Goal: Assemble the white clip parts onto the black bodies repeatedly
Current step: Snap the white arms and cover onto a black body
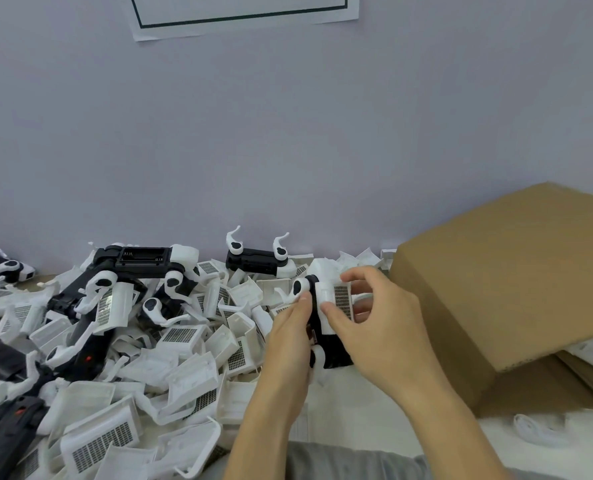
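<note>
My left hand [290,336] grips a black body [331,349] from its left side, standing it roughly upright above the table. My right hand [374,320] pinches a white clip part with a grid patch [335,303] against the upper end of that body, thumb on its front face and fingers curled behind. A round white-and-black hinge cap [300,287] shows at the body's top left. The body's right side is hidden behind my right hand.
A deep heap of loose white clip parts [156,375] covers the table to the left. Several black bodies lie in the heap [91,306], and one with two white arms [257,261] stands by the wall. A cardboard box [516,278] sits close on the right.
</note>
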